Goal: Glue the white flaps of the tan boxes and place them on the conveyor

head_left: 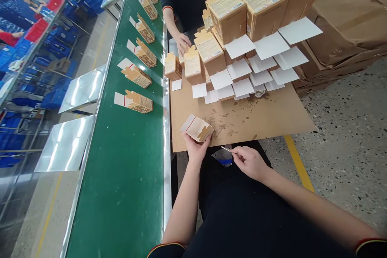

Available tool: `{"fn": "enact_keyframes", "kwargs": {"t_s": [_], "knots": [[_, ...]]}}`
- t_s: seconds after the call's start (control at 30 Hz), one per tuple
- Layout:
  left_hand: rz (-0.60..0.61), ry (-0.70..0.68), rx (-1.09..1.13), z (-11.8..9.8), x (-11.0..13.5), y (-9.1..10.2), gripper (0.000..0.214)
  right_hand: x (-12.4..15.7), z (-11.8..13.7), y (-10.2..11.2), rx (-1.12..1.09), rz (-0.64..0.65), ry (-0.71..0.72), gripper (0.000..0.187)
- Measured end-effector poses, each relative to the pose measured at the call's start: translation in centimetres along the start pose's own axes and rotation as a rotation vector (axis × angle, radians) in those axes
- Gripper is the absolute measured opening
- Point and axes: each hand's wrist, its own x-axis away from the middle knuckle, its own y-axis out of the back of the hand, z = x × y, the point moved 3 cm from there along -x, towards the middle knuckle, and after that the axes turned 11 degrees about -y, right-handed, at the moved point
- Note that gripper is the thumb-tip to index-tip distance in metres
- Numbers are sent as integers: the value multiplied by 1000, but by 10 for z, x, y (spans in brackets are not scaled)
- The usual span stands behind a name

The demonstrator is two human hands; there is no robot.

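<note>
My left hand [198, 147] grips a small open cardboard box [198, 128] over the near left part of the work board. The box lies tilted, its pale flap with a red strip pointing up and left. Off to the right, above my lap, my right hand [249, 161] pinches a thin white stick [226, 149], perhaps a cotton swab; its tip points left and stays apart from the box. Dark stains [225, 123] mark the brown board [266, 117] beyond my hands. What is inside the held box cannot be made out.
Stacked cardboard boxes with white flaps [246, 46] stand at the back of the board. Left runs a green conveyor belt [121, 185] carrying a row of open boxes [137, 101]. Across the board a co-worker's hand [183, 43] touches a box. Wrapped cartons [347, 28] are at right.
</note>
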Motion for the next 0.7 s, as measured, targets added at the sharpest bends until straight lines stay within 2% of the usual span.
{"fn": "enact_keyframes", "kwargs": {"t_s": [0.17,0.23,0.27,0.33,0.43,0.53,0.6,0.7], "knots": [[-20,-15,-7,1,-2,-11,79,2,-1,-3,-60,39,-66,24],[-28,-9,-10,2,-5,-6,81,0,-2,-3,-94,40,-86,23],[-55,-5,-11,3,-7,2,83,-1,-3,-2,-109,37,-100,23],[-181,-5,-28,7,-12,34,89,-3,-6,2,-130,23,-131,24],[-459,-63,-111,14,-20,110,103,-5,-12,9,-149,-9,-168,25],[-584,-142,-202,26,-31,178,109,-8,-16,12,-166,-39,-170,25],[-571,-74,-246,38,-37,203,109,-12,-17,11,-174,-45,-168,27],[-495,99,-250,55,-37,211,104,-17,-16,10,-187,-44,-166,29]]}}
